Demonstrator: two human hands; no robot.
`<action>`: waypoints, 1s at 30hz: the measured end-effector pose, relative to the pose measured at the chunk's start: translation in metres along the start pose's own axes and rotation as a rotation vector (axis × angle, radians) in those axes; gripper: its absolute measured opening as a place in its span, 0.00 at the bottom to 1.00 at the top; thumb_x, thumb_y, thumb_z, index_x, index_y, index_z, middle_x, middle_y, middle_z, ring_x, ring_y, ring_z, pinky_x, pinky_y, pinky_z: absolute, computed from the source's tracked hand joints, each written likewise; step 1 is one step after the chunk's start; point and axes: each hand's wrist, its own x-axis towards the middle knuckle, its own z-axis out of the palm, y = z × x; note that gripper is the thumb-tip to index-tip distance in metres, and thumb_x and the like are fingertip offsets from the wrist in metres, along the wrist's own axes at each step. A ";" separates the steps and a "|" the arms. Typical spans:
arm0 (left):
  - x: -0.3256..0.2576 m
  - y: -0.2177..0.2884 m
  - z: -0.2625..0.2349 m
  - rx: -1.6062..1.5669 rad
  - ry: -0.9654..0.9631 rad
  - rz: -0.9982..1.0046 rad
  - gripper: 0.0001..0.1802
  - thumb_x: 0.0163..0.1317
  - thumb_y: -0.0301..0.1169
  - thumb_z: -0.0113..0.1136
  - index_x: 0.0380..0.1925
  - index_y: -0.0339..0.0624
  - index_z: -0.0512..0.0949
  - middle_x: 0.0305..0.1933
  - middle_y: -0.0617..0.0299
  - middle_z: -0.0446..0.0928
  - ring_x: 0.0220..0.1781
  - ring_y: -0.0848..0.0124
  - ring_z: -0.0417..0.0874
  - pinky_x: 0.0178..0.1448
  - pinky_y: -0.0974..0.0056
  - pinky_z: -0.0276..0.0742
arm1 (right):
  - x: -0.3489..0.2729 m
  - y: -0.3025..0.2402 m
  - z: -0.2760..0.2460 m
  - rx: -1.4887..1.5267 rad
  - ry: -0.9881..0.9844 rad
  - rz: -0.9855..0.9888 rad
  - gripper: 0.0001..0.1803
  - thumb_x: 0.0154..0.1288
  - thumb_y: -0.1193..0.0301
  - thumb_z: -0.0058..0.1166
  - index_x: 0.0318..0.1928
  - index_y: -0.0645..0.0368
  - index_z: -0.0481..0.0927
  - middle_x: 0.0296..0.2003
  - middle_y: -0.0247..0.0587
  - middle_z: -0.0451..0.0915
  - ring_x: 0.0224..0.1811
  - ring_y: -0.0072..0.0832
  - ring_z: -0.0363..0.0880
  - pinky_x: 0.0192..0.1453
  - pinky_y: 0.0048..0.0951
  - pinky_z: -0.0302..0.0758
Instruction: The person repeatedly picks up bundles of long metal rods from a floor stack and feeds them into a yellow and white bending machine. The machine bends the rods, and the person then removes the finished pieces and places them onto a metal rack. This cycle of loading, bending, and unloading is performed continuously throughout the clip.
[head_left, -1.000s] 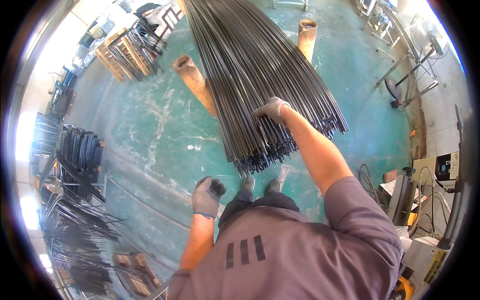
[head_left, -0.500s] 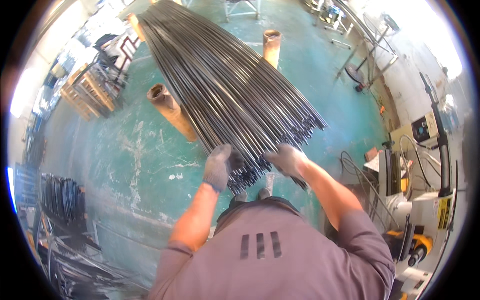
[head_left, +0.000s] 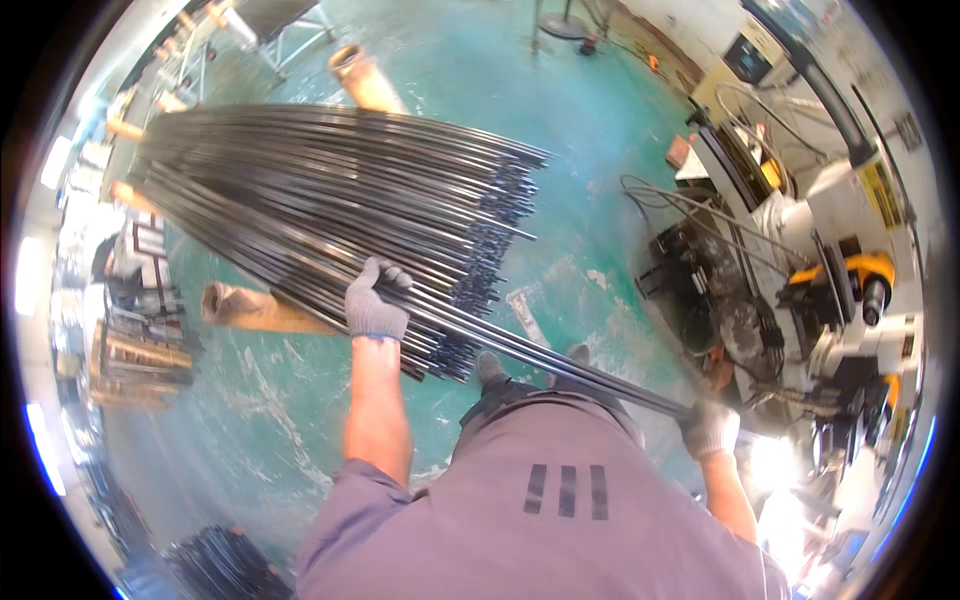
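Note:
A large bundle of long dark steel rods lies across two brown log-like supports on the green floor. My left hand, in a grey knit glove, grips a few rods at the near edge of the bundle. These rods stick out of the pile toward the right, across my front. My right hand, also gloved, is closed around their far end, low at my right side. My grey shirt hides the rods' lower edge and my legs.
A second brown support lies behind the bundle. Machines with yellow parts and cables stand at the right. Racks of metal stock line the left, and dark rods lie at the lower left.
Both hands were at the bundle's near end before. Now a few rods are drawn out to the right, my right hand has gone far right with them, and my view has turned.

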 end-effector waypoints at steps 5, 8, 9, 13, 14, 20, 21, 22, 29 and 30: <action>-0.064 -0.036 0.047 0.010 -0.075 -0.102 0.10 0.72 0.33 0.53 0.35 0.37 0.73 0.28 0.61 0.68 0.30 0.68 0.69 0.39 0.59 0.72 | -0.002 0.068 0.061 0.094 0.252 0.037 0.05 0.50 0.72 0.57 0.22 0.58 0.75 0.22 0.52 0.77 0.30 0.52 0.79 0.35 0.50 0.74; -0.098 -0.047 0.091 0.036 -0.235 -0.093 0.08 0.72 0.32 0.53 0.37 0.37 0.73 0.29 0.64 0.69 0.32 0.69 0.69 0.41 0.60 0.71 | -0.015 0.139 0.106 0.219 0.325 0.106 0.01 0.51 0.77 0.52 0.25 0.60 0.74 0.26 0.55 0.77 0.34 0.54 0.77 0.38 0.52 0.72; -0.099 -0.039 0.102 0.031 -0.353 -0.052 0.08 0.72 0.32 0.53 0.37 0.38 0.73 0.30 0.65 0.69 0.32 0.71 0.69 0.42 0.62 0.71 | -0.020 0.163 0.112 0.236 0.311 0.161 0.02 0.51 0.79 0.51 0.25 0.60 0.73 0.26 0.55 0.76 0.34 0.54 0.76 0.39 0.52 0.72; -0.087 -0.023 0.154 -0.115 -0.785 -0.132 0.05 0.73 0.30 0.51 0.39 0.41 0.68 0.26 0.70 0.58 0.28 0.76 0.60 0.37 0.67 0.61 | -0.046 0.240 0.147 0.166 0.452 0.572 0.04 0.57 0.75 0.56 0.31 0.61 0.75 0.36 0.54 0.77 0.48 0.53 0.73 0.55 0.46 0.70; -0.097 -0.041 0.176 -0.059 -0.814 -0.131 0.05 0.74 0.29 0.50 0.37 0.42 0.67 0.26 0.70 0.55 0.28 0.76 0.58 0.36 0.67 0.60 | -0.045 0.249 0.168 0.257 0.623 0.830 0.06 0.57 0.76 0.55 0.36 0.61 0.76 0.37 0.53 0.78 0.52 0.52 0.73 0.58 0.47 0.69; -0.153 -0.206 0.251 0.209 -0.830 -0.241 0.06 0.68 0.28 0.56 0.36 0.42 0.69 0.27 0.67 0.65 0.31 0.71 0.66 0.47 0.61 0.67 | 0.011 0.156 0.062 3.101 0.706 0.592 0.13 0.65 0.77 0.54 0.49 0.66 0.72 0.41 0.46 0.78 0.46 0.43 0.80 0.55 0.43 0.80; -0.166 -0.230 0.261 0.252 -0.804 -0.268 0.06 0.68 0.28 0.57 0.38 0.42 0.70 0.29 0.66 0.70 0.34 0.69 0.69 0.51 0.58 0.69 | 0.026 0.144 0.047 3.078 0.837 0.642 0.11 0.67 0.78 0.53 0.48 0.67 0.71 0.41 0.47 0.78 0.43 0.43 0.81 0.53 0.41 0.82; -0.169 -0.247 0.271 0.267 -0.874 -0.351 0.08 0.67 0.29 0.58 0.43 0.41 0.72 0.32 0.64 0.76 0.40 0.66 0.75 0.60 0.51 0.69 | 0.038 0.149 0.047 3.006 0.880 0.764 0.09 0.68 0.79 0.52 0.47 0.67 0.71 0.40 0.47 0.78 0.44 0.43 0.81 0.54 0.40 0.83; -0.103 -0.211 0.386 0.195 -1.083 -0.339 0.14 0.70 0.26 0.52 0.51 0.30 0.68 0.39 0.56 0.74 0.46 0.62 0.75 0.67 0.54 0.68 | 0.010 0.265 0.056 2.621 1.369 0.801 0.08 0.71 0.73 0.53 0.45 0.65 0.75 0.37 0.45 0.81 0.43 0.36 0.82 0.52 0.36 0.83; -0.091 -0.209 0.402 0.194 -1.110 -0.350 0.13 0.70 0.26 0.53 0.51 0.30 0.68 0.40 0.55 0.75 0.47 0.61 0.76 0.68 0.54 0.69 | 0.003 0.287 0.065 2.622 1.468 0.758 0.10 0.72 0.70 0.53 0.45 0.66 0.76 0.38 0.44 0.81 0.43 0.35 0.82 0.50 0.37 0.82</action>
